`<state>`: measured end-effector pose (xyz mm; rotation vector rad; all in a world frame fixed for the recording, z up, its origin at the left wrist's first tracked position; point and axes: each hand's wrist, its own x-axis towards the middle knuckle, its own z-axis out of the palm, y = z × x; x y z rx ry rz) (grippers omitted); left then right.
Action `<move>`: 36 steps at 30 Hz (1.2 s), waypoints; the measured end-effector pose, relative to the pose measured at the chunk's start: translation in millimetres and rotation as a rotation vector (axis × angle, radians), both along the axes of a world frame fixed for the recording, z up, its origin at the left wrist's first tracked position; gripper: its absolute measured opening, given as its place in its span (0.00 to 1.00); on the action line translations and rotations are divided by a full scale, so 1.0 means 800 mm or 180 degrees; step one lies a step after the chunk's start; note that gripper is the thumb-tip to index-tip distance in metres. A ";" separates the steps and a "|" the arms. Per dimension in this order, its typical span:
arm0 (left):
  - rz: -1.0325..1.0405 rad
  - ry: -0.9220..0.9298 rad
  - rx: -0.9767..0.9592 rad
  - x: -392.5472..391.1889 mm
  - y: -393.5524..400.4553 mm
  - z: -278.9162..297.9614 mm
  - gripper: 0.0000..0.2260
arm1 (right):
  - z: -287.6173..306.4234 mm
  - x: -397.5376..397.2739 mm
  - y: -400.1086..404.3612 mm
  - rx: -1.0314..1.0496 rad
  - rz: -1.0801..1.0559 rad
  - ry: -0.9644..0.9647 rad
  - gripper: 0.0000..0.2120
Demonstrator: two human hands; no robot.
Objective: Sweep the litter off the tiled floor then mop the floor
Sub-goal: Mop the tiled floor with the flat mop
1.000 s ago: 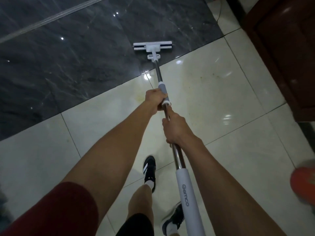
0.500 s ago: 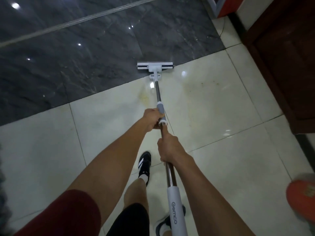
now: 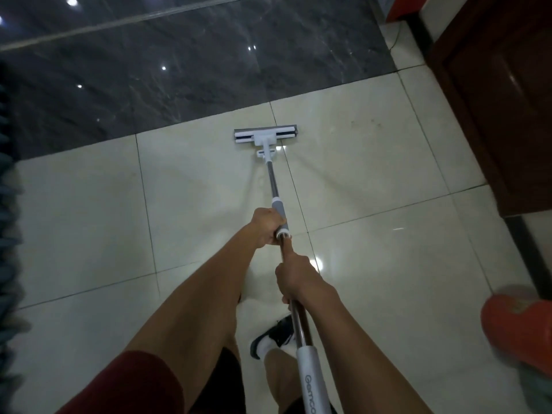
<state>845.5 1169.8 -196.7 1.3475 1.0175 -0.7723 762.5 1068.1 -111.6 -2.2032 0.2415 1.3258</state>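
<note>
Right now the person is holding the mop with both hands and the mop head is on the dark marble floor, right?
Not quite. Both hands do grip the mop handle, left hand ahead of right hand, but the head view shows the mop head resting on the pale cream tiles, just short of the dark marble floor.

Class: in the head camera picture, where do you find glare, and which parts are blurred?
Head view: bright glare spots dot the dark marble floor and the pale tiles near the mop head; the orange object at right and the frame's left edge are blurred.
</note>
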 end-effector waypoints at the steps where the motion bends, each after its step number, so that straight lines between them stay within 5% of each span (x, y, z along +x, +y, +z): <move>1: -0.0002 0.0003 -0.0019 -0.016 -0.003 0.003 0.08 | 0.003 -0.016 -0.003 -0.0020 -0.0018 -0.0012 0.40; 9: -0.0245 0.0110 -0.0047 -0.139 -0.001 0.015 0.07 | 0.012 -0.149 0.003 -0.0167 -0.0093 -0.0045 0.35; 13: -0.0430 0.0135 -0.0063 -0.207 0.015 0.014 0.09 | 0.023 -0.221 0.023 -0.0099 -0.0226 0.0027 0.41; 22: -0.0801 0.0206 0.0015 -0.362 0.043 0.021 0.01 | 0.044 -0.388 0.060 -0.0117 -0.0473 0.0026 0.39; 36: -0.0704 0.0118 -0.0038 -0.576 -0.010 0.029 0.04 | 0.044 -0.605 0.011 -0.0287 -0.0575 -0.0103 0.39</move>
